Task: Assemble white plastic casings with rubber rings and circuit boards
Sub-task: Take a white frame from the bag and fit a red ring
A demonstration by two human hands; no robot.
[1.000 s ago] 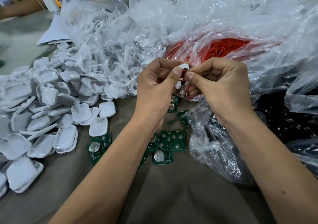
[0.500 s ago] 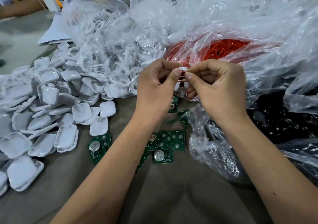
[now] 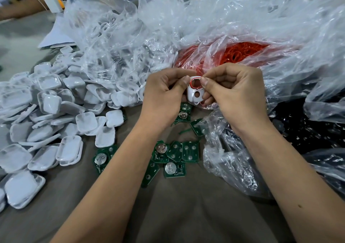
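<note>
Two hands meet at centre, above the brown table [image 3: 177, 214]: the left hand [image 3: 164, 95] and the right hand [image 3: 235, 93] pinch a white casing [image 3: 195, 93] between thumbs and fingertips, both closed tight on it. A red rubber ring [image 3: 194, 78] sits around its upper opening. Green circuit boards [image 3: 175, 155] lie scattered just below the hands. A heap of white casing halves [image 3: 46, 123] fills the left, and a clear bag of red rings [image 3: 239, 53] sits right behind the hands.
</note>
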